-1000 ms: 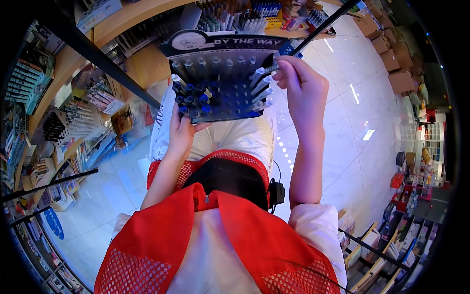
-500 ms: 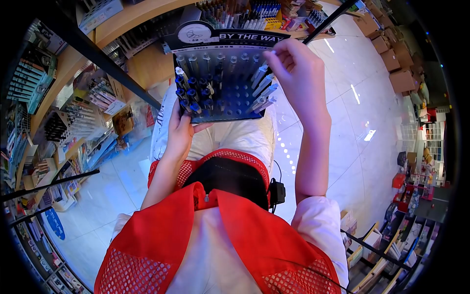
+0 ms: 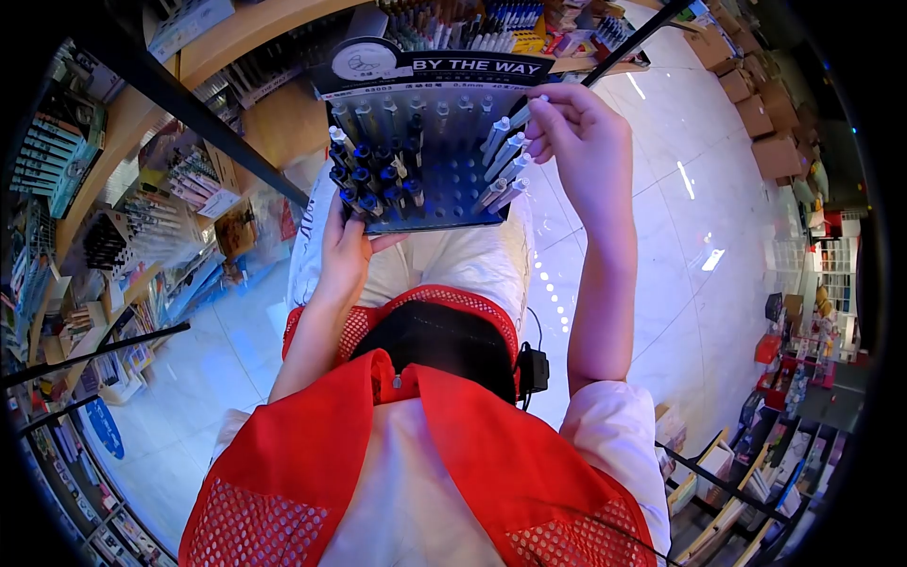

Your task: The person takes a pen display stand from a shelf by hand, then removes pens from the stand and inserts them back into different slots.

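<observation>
A dark display box point(image 3: 444, 213) headed "BY THE WAY" rests over my lap, its label reading 0.5mm mechanical pencils. My left hand point(image 3: 348, 255) grips its lower left corner, thumb along the front edge. Dark-topped mechanical pencils point(image 3: 378, 175) fill the holes on the left side. White mechanical pencils point(image 3: 504, 156) stand in the right columns, and a row of clear-topped ones point(image 3: 442, 113) lines the back. At the box's upper right edge, my right hand point(image 3: 578, 128) pinches a white mechanical pencil point(image 3: 535, 106); its lower part is hard to make out.
Wooden shelves point(image 3: 274, 123) packed with pens and stationery curve along the left and front. A black bar point(image 3: 217, 137) slants close to the box's left. Cardboard boxes point(image 3: 770, 113) are stacked at far right on the pale tiled floor point(image 3: 661, 246).
The box has shifted slightly left. My right hand has dropped a little and turned, and the white mechanical pencil in its fingers now shows.
</observation>
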### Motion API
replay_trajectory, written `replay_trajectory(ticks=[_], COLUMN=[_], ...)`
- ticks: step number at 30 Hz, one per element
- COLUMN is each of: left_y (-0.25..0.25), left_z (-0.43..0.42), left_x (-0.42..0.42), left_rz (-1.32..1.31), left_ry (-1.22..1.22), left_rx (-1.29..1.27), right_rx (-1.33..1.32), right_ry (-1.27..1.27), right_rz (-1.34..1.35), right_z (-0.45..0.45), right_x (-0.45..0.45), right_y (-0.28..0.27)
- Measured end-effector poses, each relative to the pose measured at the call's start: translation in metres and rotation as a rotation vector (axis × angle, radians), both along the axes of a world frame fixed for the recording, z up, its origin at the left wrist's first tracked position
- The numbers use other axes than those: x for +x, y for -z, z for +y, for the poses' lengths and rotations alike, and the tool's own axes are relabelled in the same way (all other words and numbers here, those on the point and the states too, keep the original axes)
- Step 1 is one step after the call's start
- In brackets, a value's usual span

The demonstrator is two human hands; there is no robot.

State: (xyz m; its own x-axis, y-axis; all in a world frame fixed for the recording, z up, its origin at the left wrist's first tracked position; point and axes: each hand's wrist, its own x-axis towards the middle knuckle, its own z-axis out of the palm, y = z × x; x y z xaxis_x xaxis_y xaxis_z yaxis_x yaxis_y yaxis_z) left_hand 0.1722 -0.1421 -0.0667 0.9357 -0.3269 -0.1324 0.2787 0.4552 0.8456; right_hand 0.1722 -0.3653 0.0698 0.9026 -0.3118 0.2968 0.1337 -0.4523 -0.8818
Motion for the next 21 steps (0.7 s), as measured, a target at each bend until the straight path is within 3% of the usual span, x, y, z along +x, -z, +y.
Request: replay_trajectory(ticks=[4,7,10,19,21], left_y=[0.009,0.011,0.017,0.023,0.023], left_z=[0.001,-0.001,-0.001,-0.002,-0.002], left_x=[0.002,0.0,0.0,-0.001,-0.001], left_rz=[-0.062,-0.105,-0.11,-0.081,-0.089], left_ry=[0.0,-0.024,-0.013,-0.098,-0.1], left_rx=[0.061,0.039,0.015,0.021,-0.001], right_rx=[-0.204,-0.162,-0.362,-0.314,-0.44], right_ry=[0.079,0.119,0.157,0.025,-0.014], right_rz=[-0.009,-0.027,-0.159,-0.149,-0.153], right_z=[0.001,0.006,0.001,0.006,0.0], right_x=[-0.003,-0.004,-0.003,-0.006,-0.005], right_y=[0.0,0.0,0.01,0.008,0.006])
